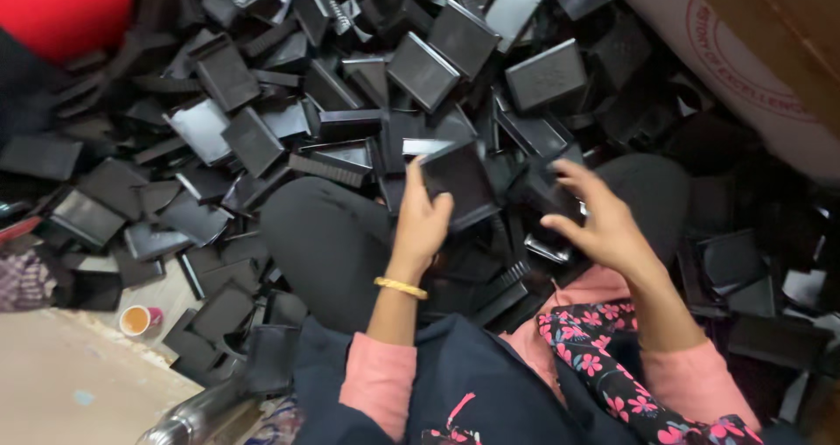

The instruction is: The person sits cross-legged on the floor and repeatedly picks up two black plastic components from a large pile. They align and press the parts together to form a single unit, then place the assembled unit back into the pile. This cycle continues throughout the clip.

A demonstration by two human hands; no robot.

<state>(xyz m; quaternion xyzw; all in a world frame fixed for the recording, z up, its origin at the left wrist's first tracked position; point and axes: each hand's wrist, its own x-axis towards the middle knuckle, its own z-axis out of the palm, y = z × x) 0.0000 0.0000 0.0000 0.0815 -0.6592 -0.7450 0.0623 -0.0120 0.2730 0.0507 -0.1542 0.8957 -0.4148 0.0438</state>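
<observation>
While a flat black tray (pixel 457 185) is clamped by the left hand (pixel 422 226) just above the knee (pixel 328 244), the right hand (pixel 599 226) is spread, fingers apart, beside it; a firm edge grip is probably best kept.

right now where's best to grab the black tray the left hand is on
Judging by its pose, take the black tray by its lower left edge, coming from below, where the left hand already has it. It tilts up from the pile, that raised rim faces the person, and the other edges sit among loose parts.
</observation>
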